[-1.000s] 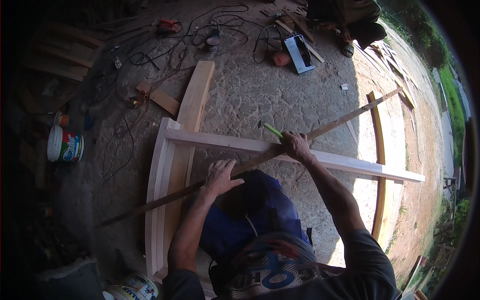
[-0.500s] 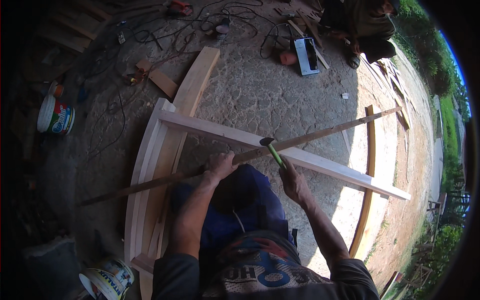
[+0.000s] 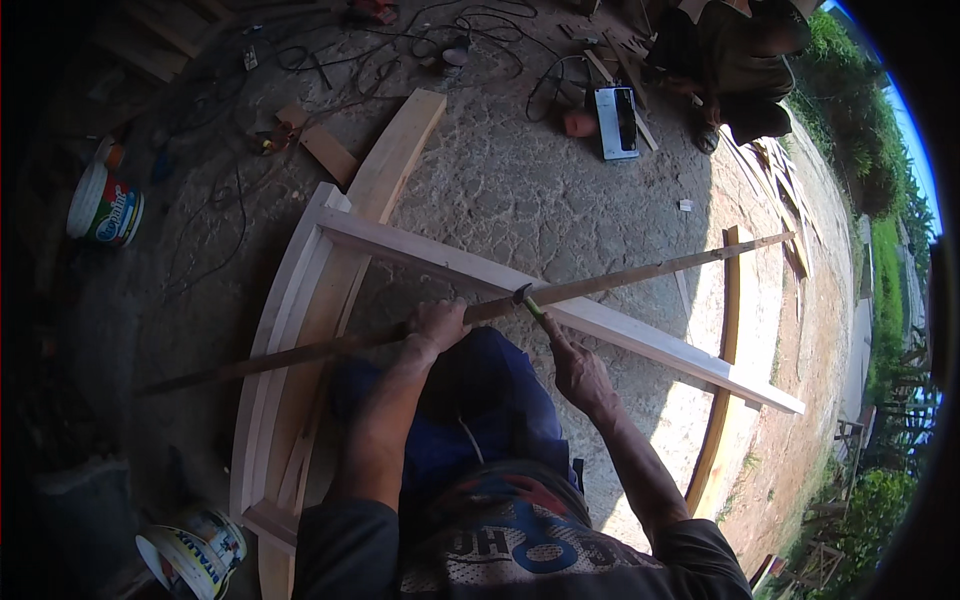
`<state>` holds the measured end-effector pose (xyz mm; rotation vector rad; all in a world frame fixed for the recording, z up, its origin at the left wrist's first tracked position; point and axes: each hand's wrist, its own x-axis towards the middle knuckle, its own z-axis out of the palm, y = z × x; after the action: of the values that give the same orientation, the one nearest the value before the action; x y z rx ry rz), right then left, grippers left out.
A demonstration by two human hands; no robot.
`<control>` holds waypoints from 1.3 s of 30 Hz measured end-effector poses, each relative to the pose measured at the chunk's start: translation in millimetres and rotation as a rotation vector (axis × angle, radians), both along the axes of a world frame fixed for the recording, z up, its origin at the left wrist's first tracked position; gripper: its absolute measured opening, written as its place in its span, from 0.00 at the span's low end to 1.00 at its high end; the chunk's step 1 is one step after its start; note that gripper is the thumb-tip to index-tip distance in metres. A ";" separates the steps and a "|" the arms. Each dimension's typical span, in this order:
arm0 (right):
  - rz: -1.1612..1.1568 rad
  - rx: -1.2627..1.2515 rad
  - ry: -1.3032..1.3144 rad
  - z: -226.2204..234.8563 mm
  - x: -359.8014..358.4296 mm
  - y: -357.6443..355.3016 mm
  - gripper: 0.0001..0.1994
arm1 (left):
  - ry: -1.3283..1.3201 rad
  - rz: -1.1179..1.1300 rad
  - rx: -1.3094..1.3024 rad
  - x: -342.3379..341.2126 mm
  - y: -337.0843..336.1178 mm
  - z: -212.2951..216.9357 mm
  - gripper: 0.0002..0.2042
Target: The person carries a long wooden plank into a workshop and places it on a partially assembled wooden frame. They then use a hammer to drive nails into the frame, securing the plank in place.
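Observation:
My left hand (image 3: pixel 437 325) is closed around a long, thin wooden strip (image 3: pixel 640 272), which slants from lower left to upper right. My right hand (image 3: pixel 583 378) grips a hammer (image 3: pixel 534 307) by its green handle; the dark head lies at the strip's edge, just right of my left hand. Whether the head touches the strip I cannot tell. Beneath the strip a pale wooden beam (image 3: pixel 430 262) crosses the other way. Its left end meets a pale side beam (image 3: pixel 272 345), and its right end lies over a curved timber (image 3: pixel 722 415).
A curved board (image 3: pixel 400 150) extends beyond the frame's left side. Two paint buckets, one upright (image 3: pixel 105 207) and one tipped (image 3: pixel 192 553), stand at the left. Cables and a white-framed device (image 3: pixel 616 122) lie ahead. Another person (image 3: pixel 735 70) crouches at the upper right near scrap wood.
The hammer head has come down toward the strip, and my right hand has moved slightly left. My left hand keeps its grip. The whole view has shifted a little.

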<state>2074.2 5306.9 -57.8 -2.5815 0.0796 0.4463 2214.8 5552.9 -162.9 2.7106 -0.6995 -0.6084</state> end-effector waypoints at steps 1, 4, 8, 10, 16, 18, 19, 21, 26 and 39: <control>0.000 0.025 -0.040 -2.4 -0.3 -3.0 0.36 | -0.005 -0.001 -0.002 1.1 -1.4 -1.2 0.17; 0.034 0.109 -0.387 33.9 9.2 9.8 0.38 | -0.014 0.011 0.001 2.9 3.1 -3.0 0.16; -0.042 0.198 -0.834 72.1 -3.7 14.9 0.32 | -0.005 0.008 0.023 0.3 4.8 -3.6 0.16; -0.046 0.183 -0.751 45.3 -9.0 12.9 0.30 | 0.000 0.001 0.026 2.0 0.9 -0.8 0.15; 0.007 -0.025 -0.343 8.6 -13.9 1.3 0.39 | 0.011 -0.017 0.038 -13.4 -0.8 5.3 0.16; -0.055 0.021 -0.339 61.1 14.8 17.1 0.38 | 0.028 0.013 0.027 4.7 6.3 1.1 0.17; -0.021 0.023 -0.512 81.0 19.4 25.8 0.34 | 0.030 0.024 0.029 4.6 11.2 -5.4 0.17; -0.007 0.006 -0.718 57.2 2.4 11.0 0.30 | 0.084 0.004 0.043 9.1 2.8 7.2 0.17; 0.380 -0.275 -0.510 23.4 -23.1 -27.5 0.37 | 0.060 -0.024 0.021 12.7 2.7 1.3 0.16; 0.660 -0.340 -0.429 -31.7 25.6 -111.9 0.36 | 0.002 0.001 0.021 2.6 2.4 -1.0 0.15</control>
<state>2099.8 5195.1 -89.4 -2.9332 -0.9377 0.0900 2217.4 5555.3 -163.9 2.7288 -0.6952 -0.6220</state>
